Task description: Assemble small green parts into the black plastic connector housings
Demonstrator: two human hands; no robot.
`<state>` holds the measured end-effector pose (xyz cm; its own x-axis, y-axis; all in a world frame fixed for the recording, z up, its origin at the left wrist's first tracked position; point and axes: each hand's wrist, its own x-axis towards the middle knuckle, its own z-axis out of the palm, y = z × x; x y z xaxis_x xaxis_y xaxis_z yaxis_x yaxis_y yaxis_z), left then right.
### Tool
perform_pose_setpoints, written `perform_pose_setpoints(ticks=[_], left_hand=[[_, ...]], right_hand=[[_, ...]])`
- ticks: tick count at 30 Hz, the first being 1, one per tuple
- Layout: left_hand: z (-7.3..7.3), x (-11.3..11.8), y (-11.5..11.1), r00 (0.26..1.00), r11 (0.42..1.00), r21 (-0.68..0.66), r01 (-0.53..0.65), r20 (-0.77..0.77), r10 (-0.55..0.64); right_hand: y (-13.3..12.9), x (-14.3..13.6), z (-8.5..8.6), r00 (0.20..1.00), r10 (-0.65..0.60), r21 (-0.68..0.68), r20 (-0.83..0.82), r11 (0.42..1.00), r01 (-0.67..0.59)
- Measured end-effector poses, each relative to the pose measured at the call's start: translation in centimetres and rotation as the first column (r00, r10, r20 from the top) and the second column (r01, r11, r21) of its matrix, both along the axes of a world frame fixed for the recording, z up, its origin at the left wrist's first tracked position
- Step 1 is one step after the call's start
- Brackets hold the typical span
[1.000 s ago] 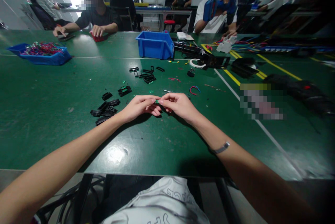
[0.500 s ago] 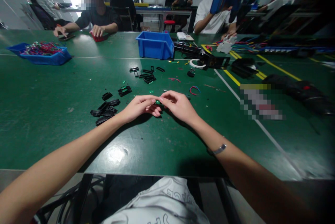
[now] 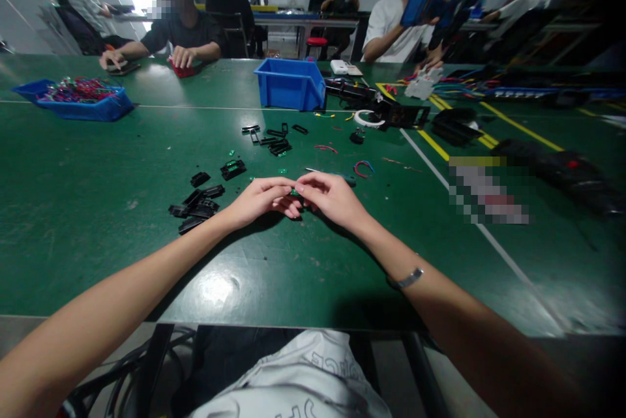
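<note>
My left hand [image 3: 268,197] is closed, thumb and forefinger pinching a small green circuit board [image 3: 294,192] just above the table. From the other side my right hand [image 3: 333,199] grips at the same board, its thumb and forefinger meeting the left fingertips. Most of the board is hidden by fingers. Behind my right hand lies a thin tool with a metal shaft and dark handle [image 3: 350,180], like a screwdriver, partly covered. To the left are a black plastic housing with green inside [image 3: 233,169] and a pile of black housings [image 3: 198,207].
Black frames [image 3: 278,144] lie beyond my hands, with a red and blue wire loop [image 3: 363,169] to the right. Farther off stand a blue bin [image 3: 288,89] and a blue tray [image 3: 90,110] of coloured wires. Co-workers sit across the green table [image 3: 122,164].
My right fingers have shifted slightly left and down over the board. More of the tool behind them now shows. My left hand stays nearly still.
</note>
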<state>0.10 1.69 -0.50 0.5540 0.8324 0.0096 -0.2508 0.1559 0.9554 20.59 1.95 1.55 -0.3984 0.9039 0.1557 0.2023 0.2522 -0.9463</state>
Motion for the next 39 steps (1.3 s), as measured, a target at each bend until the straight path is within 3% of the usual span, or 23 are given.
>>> perform_pose_setpoints(ticks=[6, 13, 19, 39], left_hand=[[0.14, 0.09, -0.11, 0.999, 0.999, -0.018, -0.046, -0.016, 0.045], [0.4, 0.28, -0.29, 0.996, 0.996, -0.011, -0.091, -0.01, 0.091], [0.26, 0.35, -0.43, 0.992, 0.993, 0.07, -0.098, -0.075, 0.103], [0.12, 0.41, -0.33, 0.994, 0.995, 0.054, -0.09, -0.06, 0.093]], right_hand=[[0.29, 0.42, 0.2, 0.983, -0.186, 0.088, -0.008, 0.979, 0.185], [-0.17, 0.22, 0.29, 0.998, -0.062, 0.05, 0.02, 0.997, 0.061], [-0.05, 0.13, -0.06, 0.999, -0.046, 0.043, 0.003, 0.998, 0.046], [-0.04, 0.18, -0.17, 0.998, -0.055, 0.059, 0.021, 0.997, 0.053]])
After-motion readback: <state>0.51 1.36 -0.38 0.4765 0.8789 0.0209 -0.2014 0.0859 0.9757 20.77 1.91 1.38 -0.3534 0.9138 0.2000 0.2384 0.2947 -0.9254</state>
